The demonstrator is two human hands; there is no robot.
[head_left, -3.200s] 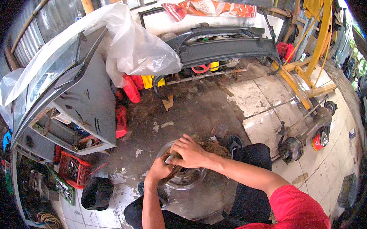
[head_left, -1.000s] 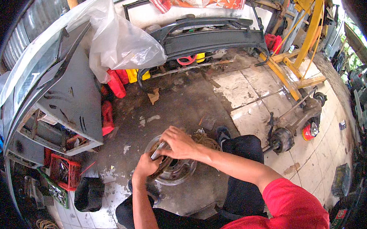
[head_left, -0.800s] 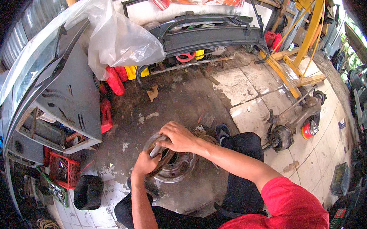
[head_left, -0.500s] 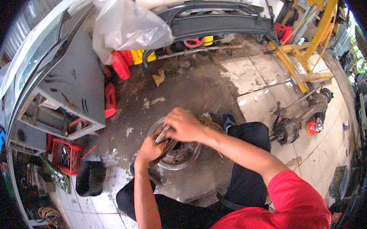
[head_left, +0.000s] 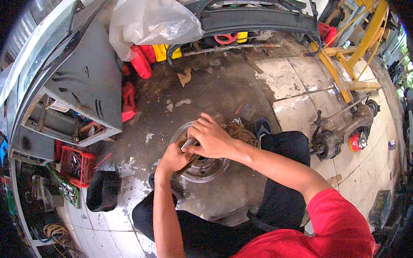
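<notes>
A round, worn metal part like a wheel rim lies flat on the dark floor between my legs. Above it my two hands meet at a short grey metal piece, whose exact kind is too small to tell. My left hand is closed round the lower side of this piece. From above, my right hand is curled over it and hides part of it. Just beyond my right wrist, a brownish crumpled heap sits beside the rim.
A grey metal cabinet and a red plastic crate stand left, near a black soft item. A clear plastic bag and dark bumper-like part lie ahead. Right are a yellow frame and a greasy axle assembly.
The whole view has shifted a little, with the surroundings now slightly higher and further right. My right hand has turned over the grey piece, and less of that piece shows.
</notes>
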